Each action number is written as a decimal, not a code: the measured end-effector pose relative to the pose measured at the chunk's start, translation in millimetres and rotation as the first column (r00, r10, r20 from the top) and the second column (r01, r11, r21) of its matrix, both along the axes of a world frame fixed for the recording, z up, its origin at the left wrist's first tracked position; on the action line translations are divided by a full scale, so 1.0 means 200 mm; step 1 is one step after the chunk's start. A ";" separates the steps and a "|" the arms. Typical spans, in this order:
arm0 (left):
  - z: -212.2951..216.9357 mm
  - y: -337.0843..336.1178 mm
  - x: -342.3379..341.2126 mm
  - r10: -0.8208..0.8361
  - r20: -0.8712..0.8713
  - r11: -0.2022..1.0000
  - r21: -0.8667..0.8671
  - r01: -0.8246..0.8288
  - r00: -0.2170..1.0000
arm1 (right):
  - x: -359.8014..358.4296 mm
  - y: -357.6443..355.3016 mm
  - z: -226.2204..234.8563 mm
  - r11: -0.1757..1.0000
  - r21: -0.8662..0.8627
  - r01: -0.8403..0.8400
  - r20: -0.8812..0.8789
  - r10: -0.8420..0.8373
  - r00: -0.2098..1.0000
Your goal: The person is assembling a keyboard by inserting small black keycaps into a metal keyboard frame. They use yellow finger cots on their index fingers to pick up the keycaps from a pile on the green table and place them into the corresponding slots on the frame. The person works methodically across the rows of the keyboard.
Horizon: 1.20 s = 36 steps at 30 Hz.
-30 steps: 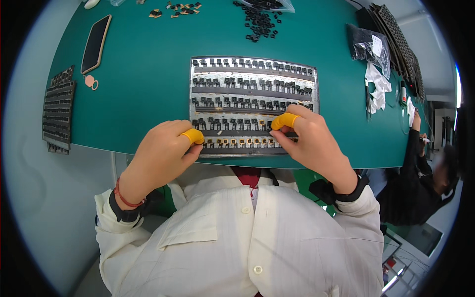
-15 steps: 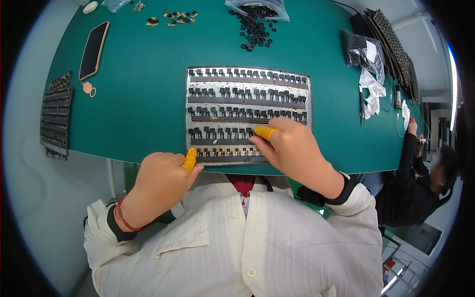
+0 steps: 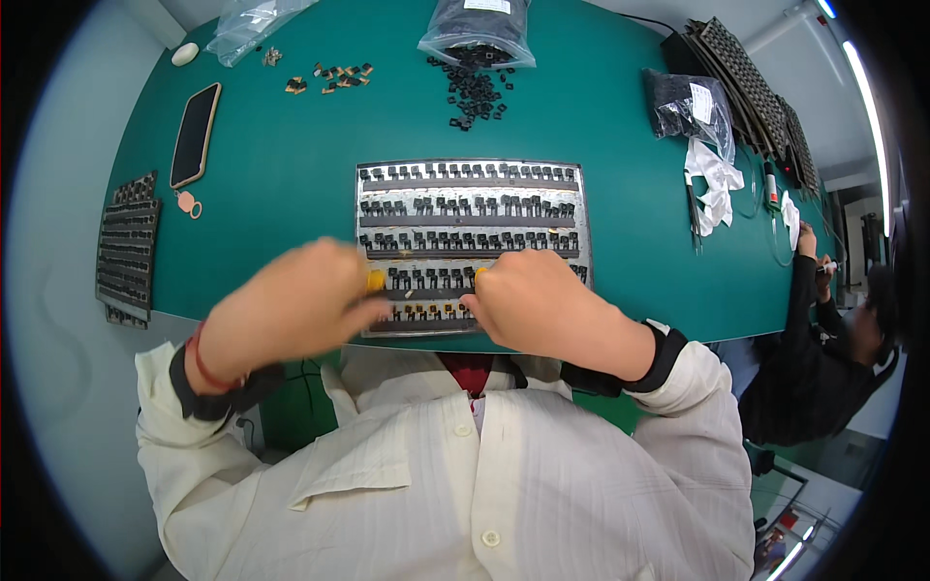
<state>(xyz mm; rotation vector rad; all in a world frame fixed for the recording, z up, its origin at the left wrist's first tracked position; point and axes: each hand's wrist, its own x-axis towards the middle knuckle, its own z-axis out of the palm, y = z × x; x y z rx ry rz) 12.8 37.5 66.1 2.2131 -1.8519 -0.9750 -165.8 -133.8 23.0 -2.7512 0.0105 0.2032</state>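
Observation:
A metal tray (image 3: 469,163) with rows of small black parts lies near the front edge of the green table. Along its nearest row the small parts look gold and black. My left hand (image 3: 295,308), smeared by motion, is at the tray's left edge beside the fourth row. It wears a yellow finger cot, and its thumb sits apart from that fingertip. Over the nearer right part of the tray, my right hand (image 3: 547,302) is closed with thumb and forefinger close together at the fourth row. Its fingers hide whatever may be between them. A yellow cot shows on its forefinger too.
Loose black parts (image 3: 473,99) spill from a plastic bag (image 3: 481,31) at the back. Gold-black pieces (image 3: 344,76) lie left of them. A phone (image 3: 196,136) and another tray (image 3: 128,250) are left. Bagged parts (image 3: 683,105), white tissue (image 3: 715,184) and a co-worker (image 3: 809,368) are right.
My left hand has lifted from the tray's near left corner and moved farther up along its left edge. My right hand stays at the fourth row. The whole view has shifted slightly.

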 end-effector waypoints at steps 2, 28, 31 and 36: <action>-0.09 -0.13 0.12 0.050 -0.011 0.885 -0.463 -0.050 0.999 | 0.01 -0.08 0.01 0.995 0.096 -0.022 0.055 0.017 0.998; -0.38 -0.56 0.39 0.350 0.033 0.805 -0.522 -0.282 0.936 | 0.51 -0.48 -0.10 0.908 0.306 0.287 0.140 -0.341 0.930; -0.36 -0.56 0.38 0.308 -0.063 0.813 -0.501 -0.297 0.949 | 0.48 -0.52 -0.10 0.900 0.315 0.301 0.131 -0.355 0.926; -0.35 -0.61 0.33 0.315 -0.068 0.821 -0.480 -0.308 0.947 | 0.45 -0.57 -0.09 0.883 0.305 0.358 0.086 -0.400 0.912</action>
